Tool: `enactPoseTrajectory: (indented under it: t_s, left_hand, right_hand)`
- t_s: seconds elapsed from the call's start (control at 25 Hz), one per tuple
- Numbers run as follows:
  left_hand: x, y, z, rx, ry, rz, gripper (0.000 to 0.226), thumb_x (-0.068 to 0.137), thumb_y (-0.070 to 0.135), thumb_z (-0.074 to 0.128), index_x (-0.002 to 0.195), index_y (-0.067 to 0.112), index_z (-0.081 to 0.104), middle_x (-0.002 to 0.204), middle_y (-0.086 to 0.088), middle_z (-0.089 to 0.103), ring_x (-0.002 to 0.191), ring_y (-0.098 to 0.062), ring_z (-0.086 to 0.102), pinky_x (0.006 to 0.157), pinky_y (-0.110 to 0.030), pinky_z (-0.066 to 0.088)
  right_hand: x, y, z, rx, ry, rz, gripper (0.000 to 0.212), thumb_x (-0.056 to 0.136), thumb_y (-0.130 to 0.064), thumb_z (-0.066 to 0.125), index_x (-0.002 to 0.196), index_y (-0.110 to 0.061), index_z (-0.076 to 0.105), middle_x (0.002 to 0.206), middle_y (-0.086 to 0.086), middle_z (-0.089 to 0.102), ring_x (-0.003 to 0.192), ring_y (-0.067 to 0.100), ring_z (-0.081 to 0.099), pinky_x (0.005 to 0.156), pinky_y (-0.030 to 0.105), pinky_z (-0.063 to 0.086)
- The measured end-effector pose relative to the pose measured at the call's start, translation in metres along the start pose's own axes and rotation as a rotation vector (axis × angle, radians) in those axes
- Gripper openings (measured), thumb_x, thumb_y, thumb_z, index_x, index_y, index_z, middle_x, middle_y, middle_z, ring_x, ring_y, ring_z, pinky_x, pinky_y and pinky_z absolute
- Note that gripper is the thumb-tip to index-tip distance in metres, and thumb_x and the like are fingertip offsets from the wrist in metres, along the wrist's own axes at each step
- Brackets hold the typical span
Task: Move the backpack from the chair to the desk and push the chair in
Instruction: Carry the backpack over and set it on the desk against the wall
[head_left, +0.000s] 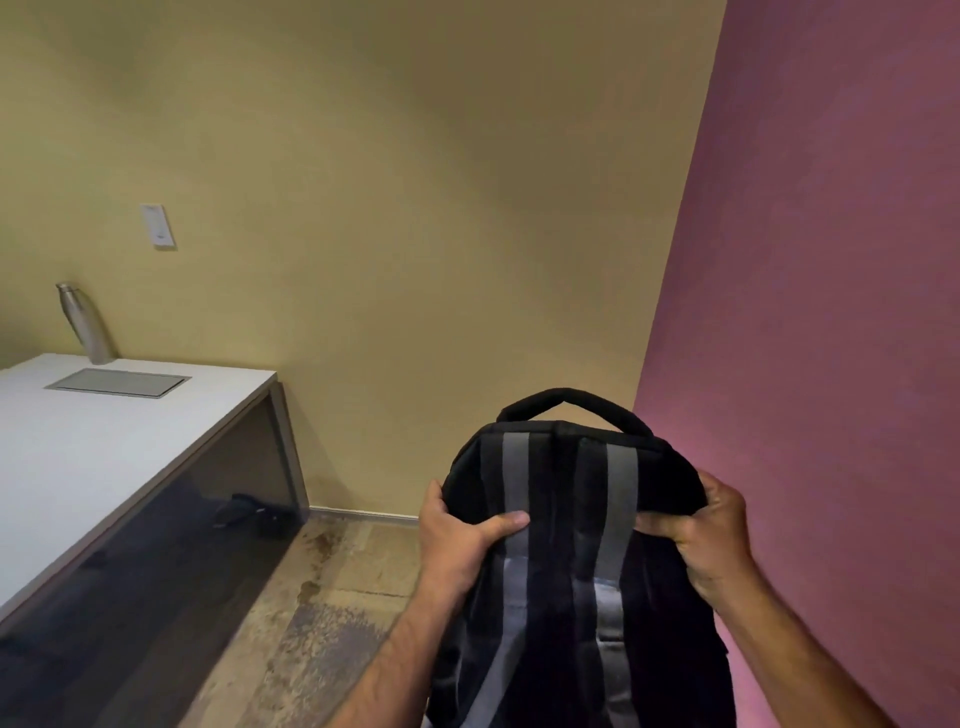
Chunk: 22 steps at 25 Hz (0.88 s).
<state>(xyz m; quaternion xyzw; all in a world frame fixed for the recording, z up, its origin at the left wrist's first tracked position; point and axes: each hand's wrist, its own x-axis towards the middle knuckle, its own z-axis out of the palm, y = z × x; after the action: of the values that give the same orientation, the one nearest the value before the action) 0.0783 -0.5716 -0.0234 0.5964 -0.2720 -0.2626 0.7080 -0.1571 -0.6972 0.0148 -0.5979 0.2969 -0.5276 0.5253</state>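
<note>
A black backpack (569, 561) with two grey straps and a black top handle hangs upright in the air at the lower middle right, above the floor. My left hand (460, 540) grips its left upper side, thumb across the grey strap. My right hand (698, 530) grips its right upper side. The white desk (78, 462) lies to the left, well apart from the backpack. No chair is in view.
A steel bottle (83, 322) stands at the desk's back edge beside a grey inset panel (119, 382). Dark cables or a small object (249, 512) lie on the floor under the desk. A beige wall is ahead, a pink wall (831, 312) close on the right.
</note>
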Motion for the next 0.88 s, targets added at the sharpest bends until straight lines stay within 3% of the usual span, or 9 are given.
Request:
enactPoseTrajectory:
  t_s: [0.24, 0.36, 0.48, 0.6, 0.72, 0.8, 0.88]
  left_hand:
    - [0.084, 0.001, 0.019, -0.016, 0.262, 0.04, 0.075, 0.037, 0.013, 0.105, 0.1, 0.022, 0.064, 0.091, 0.013, 0.078, 0.083, -0.004, 0.074, 0.062, -0.018, 0.058]
    - [0.129, 0.015, 0.015, -0.023, 0.385, 0.068, 0.082, 0.027, 0.031, 0.103, 0.099, 0.022, 0.064, 0.092, 0.005, 0.078, 0.085, -0.008, 0.074, 0.064, -0.02, 0.059]
    - [0.175, 0.028, 0.0, 0.015, 0.481, 0.128, 0.09, 0.025, 0.043, 0.102, 0.103, 0.019, 0.063, 0.102, -0.004, 0.077, 0.092, -0.016, 0.074, 0.074, -0.033, 0.063]
    - [0.226, 0.034, -0.031, 0.05, 0.574, 0.173, 0.082, 0.032, 0.033, 0.107, 0.1, 0.019, 0.063, 0.094, 0.0, 0.078, 0.085, -0.01, 0.074, 0.066, -0.023, 0.061]
    - [0.275, 0.038, -0.073, 0.075, 0.68, 0.202, 0.074, 0.034, 0.031, 0.105, 0.094, 0.023, 0.062, 0.086, 0.009, 0.077, 0.081, -0.002, 0.072, 0.058, -0.013, 0.055]
    - [0.306, 0.043, -0.103, 0.088, 0.734, 0.21, 0.072, 0.034, 0.031, 0.105, 0.092, 0.028, 0.063, 0.085, 0.01, 0.076, 0.081, 0.0, 0.07, 0.057, -0.011, 0.053]
    - [0.337, 0.051, -0.135, 0.117, 0.782, 0.203, 0.071, 0.037, 0.029, 0.106, 0.094, 0.028, 0.063, 0.088, 0.007, 0.075, 0.08, -0.002, 0.071, 0.058, -0.013, 0.054]
  right_hand:
    - [0.138, 0.035, 0.046, 0.007, -0.29, -0.016, 0.055, 0.039, -0.002, 0.088, 0.082, -0.034, 0.081, 0.085, -0.012, 0.081, 0.083, 0.005, 0.076, 0.064, 0.02, 0.062]
    - [0.204, 0.045, 0.088, 0.031, -0.41, -0.042, 0.054, 0.041, 0.0, 0.087, 0.083, -0.033, 0.081, 0.086, -0.01, 0.081, 0.084, 0.008, 0.077, 0.065, 0.023, 0.063]
    - [0.26, 0.058, 0.141, 0.081, -0.506, -0.055, 0.05, 0.043, -0.001, 0.089, 0.089, -0.018, 0.079, 0.087, -0.003, 0.081, 0.084, 0.014, 0.076, 0.067, 0.03, 0.065]
    - [0.308, 0.074, 0.207, 0.103, -0.583, -0.062, 0.052, 0.05, 0.009, 0.09, 0.098, -0.001, 0.073, 0.093, 0.004, 0.081, 0.09, 0.022, 0.077, 0.071, 0.036, 0.066]
    - [0.344, 0.094, 0.282, 0.13, -0.664, -0.052, 0.05, 0.058, 0.028, 0.082, 0.096, -0.004, 0.075, 0.093, 0.003, 0.082, 0.092, 0.023, 0.078, 0.068, 0.03, 0.064]
    - [0.361, 0.102, 0.332, 0.148, -0.701, -0.057, 0.052, 0.056, 0.026, 0.083, 0.093, -0.01, 0.077, 0.093, 0.003, 0.082, 0.09, 0.021, 0.078, 0.069, 0.03, 0.064]
    - [0.377, 0.108, 0.384, 0.17, -0.733, -0.049, 0.052, 0.052, 0.017, 0.087, 0.097, -0.005, 0.076, 0.096, 0.008, 0.081, 0.091, 0.024, 0.077, 0.074, 0.038, 0.065]
